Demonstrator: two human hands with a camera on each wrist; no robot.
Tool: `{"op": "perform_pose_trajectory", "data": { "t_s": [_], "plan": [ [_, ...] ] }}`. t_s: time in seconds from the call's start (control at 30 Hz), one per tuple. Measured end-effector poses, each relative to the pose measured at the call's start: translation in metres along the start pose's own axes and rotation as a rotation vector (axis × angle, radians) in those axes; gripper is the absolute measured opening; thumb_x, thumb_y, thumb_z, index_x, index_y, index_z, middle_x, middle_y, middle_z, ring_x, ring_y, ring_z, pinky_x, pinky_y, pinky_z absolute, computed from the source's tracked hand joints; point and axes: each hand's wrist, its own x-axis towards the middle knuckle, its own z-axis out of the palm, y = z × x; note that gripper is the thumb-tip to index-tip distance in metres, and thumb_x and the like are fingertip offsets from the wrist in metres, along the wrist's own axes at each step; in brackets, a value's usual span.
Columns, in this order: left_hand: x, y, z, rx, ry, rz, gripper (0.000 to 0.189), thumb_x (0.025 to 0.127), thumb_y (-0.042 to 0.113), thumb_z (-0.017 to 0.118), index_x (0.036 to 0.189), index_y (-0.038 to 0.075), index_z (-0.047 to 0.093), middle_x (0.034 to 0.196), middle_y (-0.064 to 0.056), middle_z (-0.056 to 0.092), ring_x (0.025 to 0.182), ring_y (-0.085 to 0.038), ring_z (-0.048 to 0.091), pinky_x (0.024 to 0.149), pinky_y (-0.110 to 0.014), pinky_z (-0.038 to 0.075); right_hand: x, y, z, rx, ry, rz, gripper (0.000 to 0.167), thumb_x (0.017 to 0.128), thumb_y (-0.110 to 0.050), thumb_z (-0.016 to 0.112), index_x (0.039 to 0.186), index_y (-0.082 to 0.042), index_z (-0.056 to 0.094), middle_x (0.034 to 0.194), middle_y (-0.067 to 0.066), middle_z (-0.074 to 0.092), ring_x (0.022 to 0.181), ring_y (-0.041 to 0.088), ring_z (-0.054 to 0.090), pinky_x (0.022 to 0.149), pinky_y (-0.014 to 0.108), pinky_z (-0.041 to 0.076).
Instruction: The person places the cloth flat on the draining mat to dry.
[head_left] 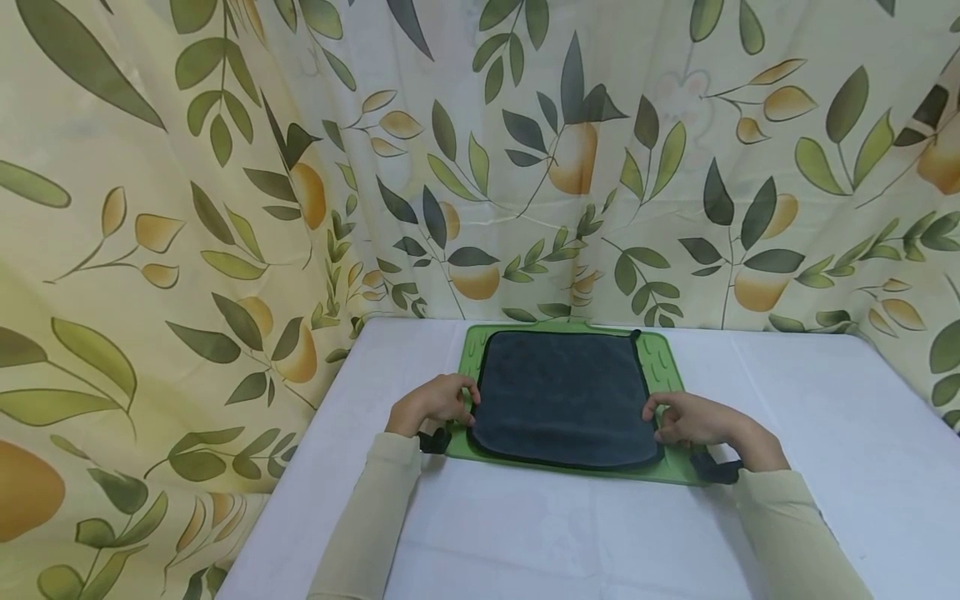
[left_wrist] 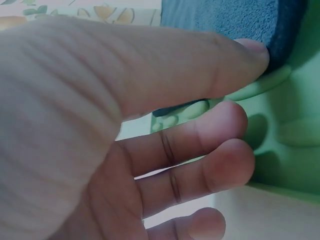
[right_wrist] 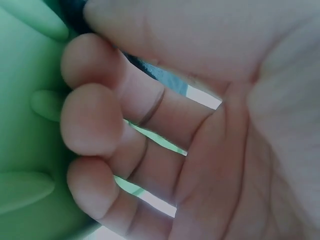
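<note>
A dark blue-grey cloth drying mat (head_left: 562, 396) with black edging lies over a green ridged mat (head_left: 667, 367). The left hand (head_left: 438, 398) touches its left edge near the front corner, thumb and forefinger apart along the edge. In the left wrist view the thumb rests against the dark edging, and the other fingertips are bent over the green surface. At the opposite edge, the right hand (head_left: 693, 418) touches with bent fingers and thumb. The right wrist view shows that thumb by the dark edging, with curved fingertips against the green ridges. Both forefingers are hidden in the wrist views.
A white cloth covers the table (head_left: 517, 533). Behind it and to the left hangs a curtain (head_left: 300, 250) patterned with leaves and fruit. A small black loop (head_left: 636, 334) sticks out at the dark mat's far right corner. Black straps circle both wrists.
</note>
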Motion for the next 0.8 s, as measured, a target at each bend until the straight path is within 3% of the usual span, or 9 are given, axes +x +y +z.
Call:
{"op": "perform_pose_trajectory", "data": {
  "t_s": [0.23, 0.4, 0.63, 0.73, 0.8],
  "plan": [
    [0.001, -0.001, -0.004, 0.013, 0.026, -0.003, 0.025, 0.086, 0.010, 0.082, 0.108, 0.012, 0.069, 0.072, -0.002, 0.064, 0.063, -0.014, 0.054, 0.062, -0.027, 0.044, -0.003, 0.005, -0.004, 0.022, -0.020, -0.033, 0.025, 0.101, -0.013, 0.061, 0.121, 0.000, 0.057, 0.075, 0.001, 0.053, 0.066, 0.015, 0.051, 0.059, 0.029, 0.044],
    [0.001, -0.003, -0.007, 0.025, 0.088, 0.011, 0.019, 0.091, 0.016, 0.078, 0.108, 0.011, 0.071, 0.079, -0.003, 0.065, 0.068, -0.014, 0.058, 0.064, -0.028, 0.046, -0.006, 0.004, -0.004, 0.036, -0.017, -0.025, 0.024, 0.104, -0.016, 0.057, 0.122, 0.000, 0.058, 0.078, 0.002, 0.053, 0.067, 0.015, 0.050, 0.059, 0.029, 0.043],
    [0.002, -0.009, -0.008, 0.049, 0.222, 0.019, 0.017, 0.094, 0.022, 0.072, 0.107, 0.012, 0.070, 0.077, -0.001, 0.065, 0.064, -0.015, 0.056, 0.060, -0.028, 0.045, -0.005, 0.002, -0.007, 0.031, -0.010, -0.015, 0.026, 0.104, -0.020, 0.057, 0.121, -0.001, 0.060, 0.076, 0.002, 0.054, 0.065, 0.015, 0.050, 0.058, 0.029, 0.044],
    [0.003, -0.010, -0.008, 0.043, 0.286, 0.006, 0.024, 0.096, 0.025, 0.071, 0.117, 0.012, 0.070, 0.088, -0.004, 0.070, 0.072, -0.018, 0.063, 0.065, -0.032, 0.049, -0.005, 0.003, -0.010, 0.003, 0.044, -0.030, 0.027, 0.104, -0.021, 0.057, 0.121, 0.000, 0.062, 0.078, 0.003, 0.056, 0.066, 0.016, 0.053, 0.059, 0.031, 0.047],
    [0.003, -0.010, -0.009, 0.052, 0.337, 0.005, 0.032, 0.097, 0.027, 0.070, 0.125, 0.012, 0.068, 0.101, -0.008, 0.074, 0.085, -0.023, 0.068, 0.072, -0.037, 0.053, -0.005, 0.002, -0.012, -0.030, 0.110, -0.049, 0.027, 0.104, -0.021, 0.058, 0.121, 0.000, 0.063, 0.080, 0.005, 0.058, 0.069, 0.017, 0.054, 0.060, 0.032, 0.048]
  ]
}}
